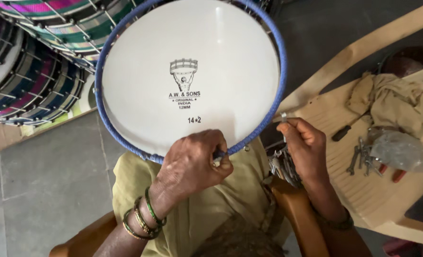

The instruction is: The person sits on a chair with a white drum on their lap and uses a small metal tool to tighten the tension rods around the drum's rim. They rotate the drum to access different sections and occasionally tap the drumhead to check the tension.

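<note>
A round drum [230, 62] with a white skin and a blue-wrapped rim [279, 90] rests on my lap, its face toward me with a black printed mark in the middle. My left hand [195, 164] grips the near edge of the rim, thumb and fingers pinched around it. My right hand [304, 143] is at the rim's right side, fingers closed on a small metal piece [284, 116] that touches the rim. Green and gold bangles circle my left wrist.
Stacked drums with colourful striped bodies [35, 71] lie at the upper left on a grey tiled floor. A cream plastic chair [364, 190] on the right holds spanners [361, 157], a black-handled screwdriver [345, 132], a cloth [392, 102] and a plastic bag. Metal hooks [280, 166] lie near my right hand.
</note>
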